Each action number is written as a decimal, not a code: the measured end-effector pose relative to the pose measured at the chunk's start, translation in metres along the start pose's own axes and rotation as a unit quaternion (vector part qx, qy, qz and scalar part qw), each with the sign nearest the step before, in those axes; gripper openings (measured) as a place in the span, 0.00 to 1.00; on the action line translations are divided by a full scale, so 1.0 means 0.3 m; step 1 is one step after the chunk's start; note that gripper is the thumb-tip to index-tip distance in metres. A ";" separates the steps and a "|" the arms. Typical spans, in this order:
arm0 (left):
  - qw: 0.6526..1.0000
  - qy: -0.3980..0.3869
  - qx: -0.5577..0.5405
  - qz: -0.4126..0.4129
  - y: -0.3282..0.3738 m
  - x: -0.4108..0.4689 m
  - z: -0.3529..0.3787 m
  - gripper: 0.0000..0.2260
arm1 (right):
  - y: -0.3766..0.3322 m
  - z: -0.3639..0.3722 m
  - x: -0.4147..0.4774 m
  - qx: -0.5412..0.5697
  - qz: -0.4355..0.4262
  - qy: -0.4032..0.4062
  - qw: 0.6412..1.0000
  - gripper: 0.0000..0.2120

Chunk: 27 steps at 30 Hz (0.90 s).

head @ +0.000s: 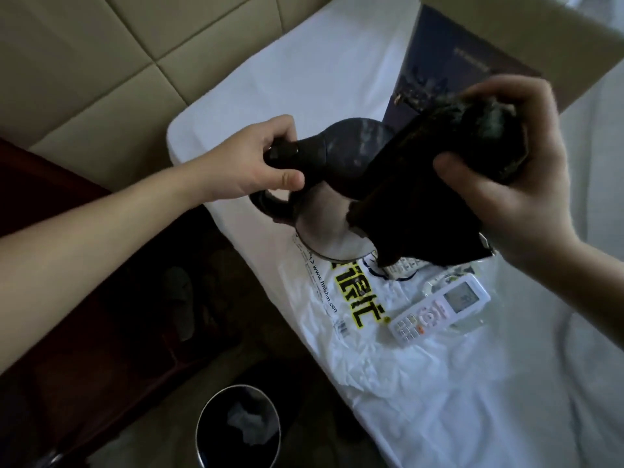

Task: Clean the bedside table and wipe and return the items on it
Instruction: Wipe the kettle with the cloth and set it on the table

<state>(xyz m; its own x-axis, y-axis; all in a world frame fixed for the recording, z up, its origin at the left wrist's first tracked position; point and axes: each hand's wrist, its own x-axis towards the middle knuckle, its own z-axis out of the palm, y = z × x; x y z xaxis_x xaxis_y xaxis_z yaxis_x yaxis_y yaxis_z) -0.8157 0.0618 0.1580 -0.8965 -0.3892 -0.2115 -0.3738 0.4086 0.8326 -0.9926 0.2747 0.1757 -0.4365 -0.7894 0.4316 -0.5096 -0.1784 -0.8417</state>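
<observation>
A kettle is held over the bed by its dark handle, round which the grip of the left hand is closed. A dark cloth is bunched in the tight grip of the right hand and held against the kettle. A remote is laid on a plastic bag.

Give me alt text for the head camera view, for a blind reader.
A person's left hand grips a kettle by its handle while the right hand holds a dark cloth over it, above a white bed holding a remote control.
</observation>
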 end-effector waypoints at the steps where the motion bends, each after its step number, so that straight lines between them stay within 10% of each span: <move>1: 1.000 0.019 -0.011 0.000 0.025 -0.070 -0.011 0.27 | -0.032 0.010 0.001 0.000 -0.003 0.007 1.000 0.19; 17: 0.969 0.243 0.008 -0.033 0.278 -1.356 0.024 0.18 | -0.803 0.502 -0.359 0.040 0.053 -0.233 0.970 0.19; 24: 0.959 0.278 0.031 -0.046 0.334 -1.802 0.065 0.16 | -1.133 0.617 -0.641 -0.020 -0.216 -0.286 0.933 0.22; 27: 0.955 0.288 0.047 -0.048 0.366 -1.946 0.078 0.16 | -1.130 0.596 -0.673 0.015 -0.196 -0.338 0.921 0.22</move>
<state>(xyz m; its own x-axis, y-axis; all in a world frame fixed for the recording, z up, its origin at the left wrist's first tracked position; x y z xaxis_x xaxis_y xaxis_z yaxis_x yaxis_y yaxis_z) -0.3389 0.3533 0.3609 -0.5874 -0.8074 0.0556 -0.4909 0.4101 0.7687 -0.5992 0.3893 0.3159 0.3420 -0.8445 0.4121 -0.5053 -0.5351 -0.6770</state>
